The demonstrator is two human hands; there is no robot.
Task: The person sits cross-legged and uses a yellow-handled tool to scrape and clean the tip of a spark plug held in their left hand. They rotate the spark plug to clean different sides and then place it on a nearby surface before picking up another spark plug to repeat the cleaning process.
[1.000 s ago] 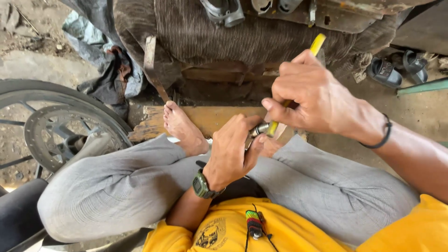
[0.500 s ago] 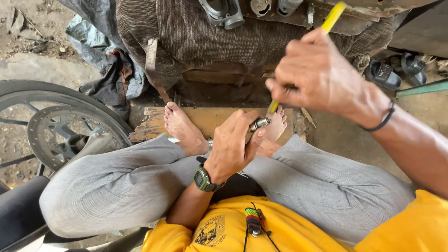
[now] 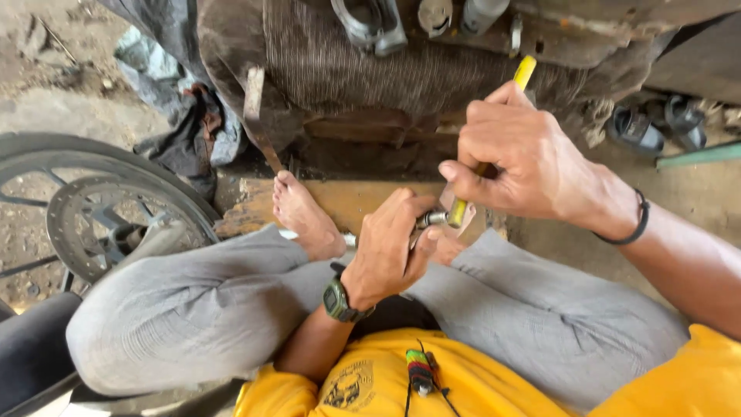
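A small metal part [image 3: 432,219] is gripped in the closed left hand [image 3: 390,247], its threaded end sticking out past the fingers above the crossed legs in grey trousers [image 3: 193,309]. A yellow-handled tool [image 3: 525,73] is clasped in the closed right hand [image 3: 517,158], and its lower end has been brought down against the tip of the metal part; half a second ago the tool was lifted higher and held clear of the part. The left hand has barely shifted since then. A bare foot [image 3: 301,216] is rested on a wooden board [image 3: 355,197], with a motorcycle wheel [image 3: 93,224] seen at the left.
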